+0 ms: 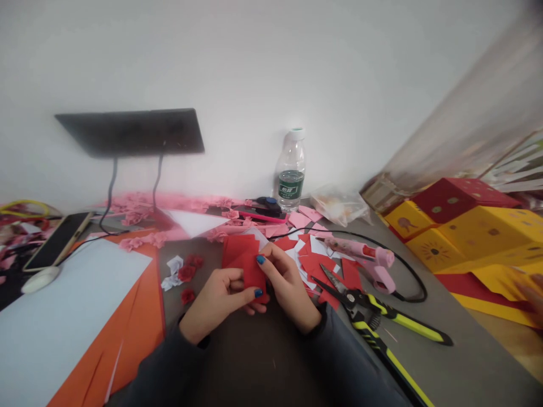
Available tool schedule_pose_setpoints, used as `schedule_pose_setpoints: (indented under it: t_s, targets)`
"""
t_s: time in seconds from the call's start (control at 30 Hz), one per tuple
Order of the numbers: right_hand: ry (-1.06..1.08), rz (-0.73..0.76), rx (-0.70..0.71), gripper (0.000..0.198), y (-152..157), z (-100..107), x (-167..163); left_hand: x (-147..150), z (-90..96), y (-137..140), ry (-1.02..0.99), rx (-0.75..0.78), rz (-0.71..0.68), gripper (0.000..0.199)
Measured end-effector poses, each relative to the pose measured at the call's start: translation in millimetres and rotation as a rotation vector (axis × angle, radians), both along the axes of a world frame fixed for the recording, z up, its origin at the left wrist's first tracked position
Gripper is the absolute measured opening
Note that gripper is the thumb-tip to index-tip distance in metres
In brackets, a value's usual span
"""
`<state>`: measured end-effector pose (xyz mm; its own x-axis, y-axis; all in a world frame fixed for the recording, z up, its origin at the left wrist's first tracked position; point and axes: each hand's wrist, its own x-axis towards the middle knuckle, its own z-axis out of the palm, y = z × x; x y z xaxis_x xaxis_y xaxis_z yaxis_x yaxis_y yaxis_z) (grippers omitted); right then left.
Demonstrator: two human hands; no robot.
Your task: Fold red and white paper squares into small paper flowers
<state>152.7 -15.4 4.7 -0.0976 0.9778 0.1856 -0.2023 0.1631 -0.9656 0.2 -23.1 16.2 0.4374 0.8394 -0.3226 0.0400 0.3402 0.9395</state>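
Between my two hands is a small folded piece of red paper. My left hand grips its lower left part, thumb on the front and fingers behind. My right hand pinches its upper right edge between thumb and finger. Just behind lies more red paper on the grey table. Left of my hands sit small red paper flowers and a white paper flower. Red and white paper scraps are spread to the right, with open yellow-and-black shears beside them.
A pink glue gun with a black cord lies at right. Behind stand a water bottle and a plastic bag. White sheets over orange paper, a mouse and a phone cover the left. Another person's hand shows at far right.
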Motion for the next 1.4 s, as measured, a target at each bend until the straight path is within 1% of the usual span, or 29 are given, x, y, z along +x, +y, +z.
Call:
schedule_pose_setpoints:
  t_s: [0.3,0.6,1.0,1.4]
  targets:
    - [0.007,-0.011,0.003,0.031,0.4,1.0,0.3,-0.3,2.6,-1.3,0.016,-0.034,-0.045,0.033]
    - [0.000,-0.012,-0.001,0.031,0.4,-0.2,0.1,-0.8,1.9,-0.9,0.014,-0.033,-0.067,0.029]
    - [0.016,-0.003,0.018,0.029,1.6,-2.8,0.3,-0.5,1.3,-1.1,0.006,-0.037,-0.066,0.033]
    - [-0.001,-0.021,0.040,0.030,0.5,-0.4,0.1,-0.7,1.9,-1.3,0.003,-0.045,-0.051,0.033]
